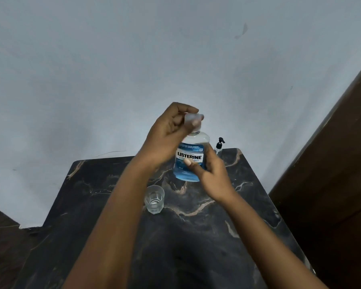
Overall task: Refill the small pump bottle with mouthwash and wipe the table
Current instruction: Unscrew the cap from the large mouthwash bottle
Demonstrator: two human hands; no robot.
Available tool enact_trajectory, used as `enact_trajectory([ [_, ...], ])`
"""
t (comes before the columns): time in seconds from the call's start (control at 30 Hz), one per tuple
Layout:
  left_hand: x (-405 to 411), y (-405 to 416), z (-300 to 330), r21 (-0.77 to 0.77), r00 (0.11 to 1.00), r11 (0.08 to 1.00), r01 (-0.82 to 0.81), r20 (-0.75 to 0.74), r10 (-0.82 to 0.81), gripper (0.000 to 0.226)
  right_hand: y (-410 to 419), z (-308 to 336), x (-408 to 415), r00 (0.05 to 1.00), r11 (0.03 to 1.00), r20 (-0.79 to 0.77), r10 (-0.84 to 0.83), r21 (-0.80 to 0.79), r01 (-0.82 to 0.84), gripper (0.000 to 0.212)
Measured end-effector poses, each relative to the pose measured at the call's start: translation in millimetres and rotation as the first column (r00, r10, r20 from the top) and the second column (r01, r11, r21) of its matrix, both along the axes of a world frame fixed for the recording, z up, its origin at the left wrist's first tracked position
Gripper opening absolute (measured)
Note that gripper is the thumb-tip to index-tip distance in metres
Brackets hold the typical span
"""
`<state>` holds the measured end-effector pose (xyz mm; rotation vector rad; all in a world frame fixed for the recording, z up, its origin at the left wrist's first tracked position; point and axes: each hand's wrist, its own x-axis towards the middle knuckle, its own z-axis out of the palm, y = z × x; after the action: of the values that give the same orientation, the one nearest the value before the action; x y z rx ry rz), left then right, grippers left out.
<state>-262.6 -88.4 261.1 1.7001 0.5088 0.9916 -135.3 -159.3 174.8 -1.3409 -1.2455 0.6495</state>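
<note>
A blue mouthwash bottle (191, 155) with a Listerine label is held upright above the dark marble table (196, 236). My right hand (212, 176) grips its lower body from the right, thumb across the label. My left hand (169, 134) curls around the clear cap (193, 119) on top of the bottle. Behind the mouthwash bottle, at the table's far right corner, stands the small pump bottle (219, 146) with a black pump head; its body is mostly hidden.
A small clear glass (154, 199) stands on the table just left of centre, below my left forearm. A pale wall rises behind the table. Dark wooden furniture (331, 163) stands along the right side.
</note>
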Motion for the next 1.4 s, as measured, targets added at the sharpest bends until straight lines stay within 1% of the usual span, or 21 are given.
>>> enact_trajectory([
  [0.07, -5, 7, 3, 0.030, 0.987, 0.988, 0.153, -0.050, -0.152, 0.025, 0, 4, 8, 0.996, 0.996, -0.036, 0.081, -0.024, -0.081, 0.038],
  [0.1, -6, 9, 3, 0.050, 0.979, 0.981, 0.189, -0.083, -0.185, 0.030, 0, 6, 10, 0.993, 0.993, -0.049, 0.108, -0.033, -0.110, 0.038],
  [0.17, -4, 8, 3, 0.053, 0.978, 0.981, 0.186, -0.106, -0.180, 0.034, -1, 5, 12, 0.989, 0.991, -0.075, 0.127, -0.043, -0.130, 0.038],
  [0.23, 2, 1, 0, 0.008, 0.992, 0.993, 0.118, -0.050, -0.117, 0.033, -2, 0, 10, 0.993, 0.996, -0.087, 0.083, -0.015, -0.085, 0.039],
  [0.33, 10, -8, -8, -0.006, 1.000, 1.000, 0.016, 0.007, -0.016, 0.030, -4, -7, 3, 0.998, 0.999, -0.067, -0.008, 0.032, 0.010, 0.036],
  [0.5, 18, -20, -13, -0.025, 0.993, 0.993, -0.112, 0.030, 0.113, 0.028, -8, -14, 3, 0.990, 0.988, 0.041, -0.134, 0.084, 0.130, 0.034],
  [0.57, 22, -26, -12, -0.006, 0.984, 0.985, -0.170, 0.049, 0.171, 0.027, -8, -13, 5, 0.983, 0.982, 0.085, -0.165, 0.106, 0.156, 0.032],
  [0.7, 36, -40, -9, 0.147, 0.921, 0.910, -0.387, 0.100, 0.376, 0.023, -8, -8, 9, 0.950, 0.962, 0.188, -0.250, 0.160, 0.221, 0.028],
  [0.83, 39, -39, -6, 0.180, 0.879, 0.861, -0.476, 0.133, 0.458, 0.027, -9, -5, 15, 0.940, 0.962, 0.228, -0.253, 0.165, 0.219, 0.030],
  [0.93, 40, -32, -5, 0.183, 0.835, 0.815, -0.550, 0.126, 0.535, 0.040, -10, -4, 12, 0.938, 0.970, 0.262, -0.228, 0.145, 0.195, 0.032],
  [1.0, 43, -30, -5, 0.221, 0.855, 0.828, -0.516, 0.078, 0.512, 0.041, -10, -4, 10, 0.946, 0.971, 0.233, -0.225, 0.136, 0.198, 0.032],
  [1.03, 43, -30, -6, 0.232, 0.880, 0.853, -0.468, 0.041, 0.473, 0.040, -10, -4, 10, 0.950, 0.971, 0.214, -0.226, 0.130, 0.201, 0.033],
  [1.1, 40, -28, -7, 0.197, 0.941, 0.924, -0.328, -0.021, 0.339, 0.029, -11, -4, 12, 0.955, 0.971, 0.193, -0.227, 0.121, 0.206, 0.033],
  [1.17, 36, -27, -9, 0.137, 0.979, 0.971, -0.194, -0.027, 0.200, 0.017, -12, -3, 16, 0.955, 0.971, 0.189, -0.228, 0.118, 0.209, 0.034],
  [1.23, 32, -25, -12, 0.100, 0.994, 0.989, -0.112, 0.022, 0.110, 0.016, -13, -3, 17, 0.956, 0.973, 0.189, -0.223, 0.112, 0.204, 0.034],
  [1.3, 30, -25, -14, 0.104, 0.993, 0.989, -0.108, 0.061, 0.102, 0.018, -14, -4, 17, 0.961, 0.975, 0.177, -0.213, 0.102, 0.198, 0.035],
  [1.4, 31, -28, -16, 0.134, 0.978, 0.970, -0.203, 0.082, 0.193, 0.023, -16, -6, 16, 0.963, 0.976, 0.171, -0.209, 0.097, 0.195, 0.035],
])
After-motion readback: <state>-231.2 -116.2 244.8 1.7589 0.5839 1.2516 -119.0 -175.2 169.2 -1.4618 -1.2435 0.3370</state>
